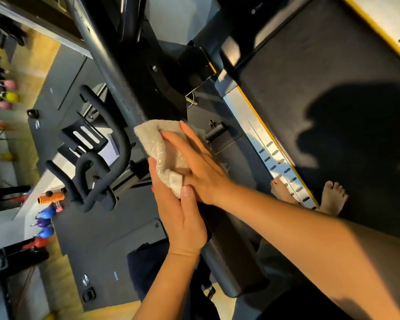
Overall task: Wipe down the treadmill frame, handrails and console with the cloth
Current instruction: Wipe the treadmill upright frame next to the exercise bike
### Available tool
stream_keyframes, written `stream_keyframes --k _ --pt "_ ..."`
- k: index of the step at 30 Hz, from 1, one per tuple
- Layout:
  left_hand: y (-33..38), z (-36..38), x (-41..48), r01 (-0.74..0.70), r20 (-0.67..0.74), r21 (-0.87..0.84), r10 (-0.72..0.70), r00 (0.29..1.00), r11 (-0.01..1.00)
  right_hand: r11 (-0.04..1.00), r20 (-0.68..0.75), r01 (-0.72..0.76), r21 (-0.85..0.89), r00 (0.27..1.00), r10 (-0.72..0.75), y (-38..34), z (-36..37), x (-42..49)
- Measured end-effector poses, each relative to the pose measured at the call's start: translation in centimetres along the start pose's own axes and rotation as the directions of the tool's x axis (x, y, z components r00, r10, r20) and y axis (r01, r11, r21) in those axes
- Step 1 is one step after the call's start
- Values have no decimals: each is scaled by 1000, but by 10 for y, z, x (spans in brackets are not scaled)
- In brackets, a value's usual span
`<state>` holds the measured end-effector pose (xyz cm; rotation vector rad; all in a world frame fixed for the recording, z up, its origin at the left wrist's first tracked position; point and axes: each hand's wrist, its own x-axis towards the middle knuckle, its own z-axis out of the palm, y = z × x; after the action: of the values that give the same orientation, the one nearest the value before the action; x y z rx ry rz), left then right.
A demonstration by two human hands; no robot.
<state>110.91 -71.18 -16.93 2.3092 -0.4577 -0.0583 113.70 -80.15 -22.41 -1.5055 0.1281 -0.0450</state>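
Two hands are bearing on one cloth [158, 148] draped over the dark frame tube [116, 79]. Right hand [199, 167] is pressing it flat, fingers straight; left hand [180, 213] is pinching its near corner, thumb on top, with fingers curling round the tube. Tube's long axis is running from the person up and leftward, so unwiped length is lying beyond the fingertips; the right hand is reaching farther along it.
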Motion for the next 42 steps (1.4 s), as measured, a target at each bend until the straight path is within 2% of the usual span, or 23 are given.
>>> stream_keyframes --k 2,3,5,6,9,10,12,14,16,18,19,21,23,25,26,28,31,35,37,39,42 --pt "2 1 0 2 2 21 -2 1000 1000 983 12 -172 72 985 171 12 4 8" --pt "3 1 -1 3 1 39 -3 1000 999 946 23 -303 115 953 302 17 5 10" --pt "2 1 -3 5 -2 51 -5 1000 999 802 91 -565 195 825 558 21 -2 -3" --pt "2 1 -3 5 -1 46 -5 1000 999 772 151 -602 207 799 582 27 -7 -19" --pt "2 1 -1 -3 -1 37 3 1000 999 844 148 -500 194 865 479 17 -13 -51" --pt "2 0 0 3 -6 27 -3 1000 1000 867 98 -460 192 888 449 3 -10 -43" --pt "2 0 0 27 -10 -10 -27 1000 1000 943 66 -303 140 953 296 -20 -4 -31" --pt "2 -1 0 31 -6 -5 -31 1000 1000 971 48 -221 87 975 218 -19 -1 -5" --pt "0 -1 0 20 1 52 -20 1000 998 952 70 -304 46 951 300 -10 -6 22" --pt "-1 -1 0 3 4 97 -4 1000 995 842 108 -533 -83 835 539 -1 -14 32" --pt "-2 -2 -1 -8 5 100 8 1000 995 789 99 -607 -92 783 614 4 -15 28" --pt "-2 -3 -1 -23 3 85 23 1000 996 765 77 -643 -38 761 644 4 -12 -1" --pt "-3 -3 -1 -15 -13 63 16 1000 998 778 50 -609 152 791 610 -9 -3 -27" --pt "-3 -3 0 1 -22 17 -1 1000 1000 859 -26 -452 241 881 472 -18 4 -29" --pt "-3 -4 0 6 -29 -30 -7 1000 1000 906 -34 -373 200 921 387 -27 2 -19" --pt "-5 -6 -2 8 -64 -123 -15 998 992 976 -44 -212 -56 977 210 -36 2 5" --pt "-7 -7 -4 21 -105 -110 -33 994 994 959 -33 -191 -207 981 189 -44 0 44" --pt "-8 -7 -8 -4 -144 -148 -18 989 989 956 -107 -176 -235 982 155 -56 2 60" --pt "-11 -6 -10 -48 -188 -177 14 982 983 948 -96 -149 -283 987 127 -63 5 45" --pt "-14 -2 -10 -91 -243 -154 51 969 984 896 -28 -91 -434 996 88 -65 5 15" --pt "-13 -1 -10 -82 -292 -88 53 955 993 741 198 129 -660 980 5 -65 1 -17"
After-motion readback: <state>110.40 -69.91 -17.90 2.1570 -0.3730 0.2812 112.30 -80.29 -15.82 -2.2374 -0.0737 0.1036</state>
